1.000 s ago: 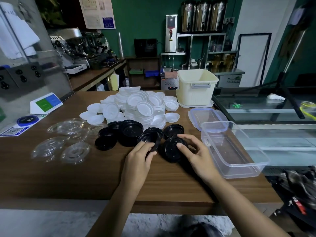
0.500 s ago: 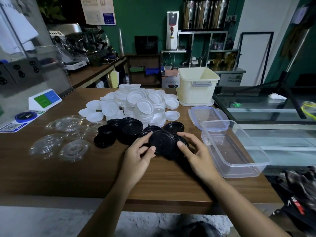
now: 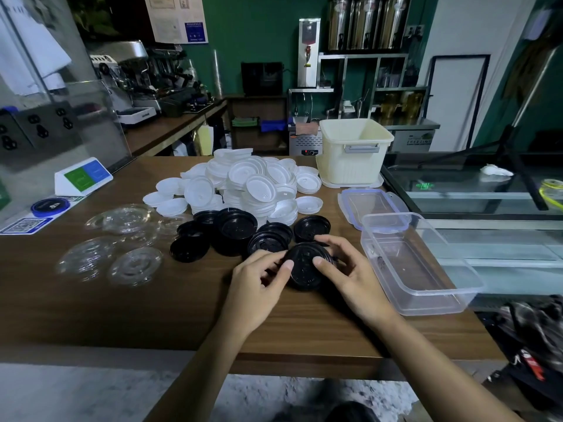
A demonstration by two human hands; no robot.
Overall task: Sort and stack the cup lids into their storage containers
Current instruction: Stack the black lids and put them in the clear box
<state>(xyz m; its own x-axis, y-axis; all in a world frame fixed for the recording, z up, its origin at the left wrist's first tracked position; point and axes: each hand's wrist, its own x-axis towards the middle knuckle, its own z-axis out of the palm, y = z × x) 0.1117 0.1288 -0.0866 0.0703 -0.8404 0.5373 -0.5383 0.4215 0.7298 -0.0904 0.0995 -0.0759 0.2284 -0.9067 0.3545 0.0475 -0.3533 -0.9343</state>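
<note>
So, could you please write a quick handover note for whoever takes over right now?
Left hand and right hand both grip one black lid stack near the front of the table, thumbs on top.
Loose black lids lie just behind it, white lids heaped further back, clear lids to the left.
Clear container on the right and cream bin at the back show no lids inside.
Done: a few black lids nested. Left: stack each kind and box them all.

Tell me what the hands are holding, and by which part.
Both the left hand and right hand grip a round black plastic cup lid by opposite rim edges, thumbs on top.
</note>
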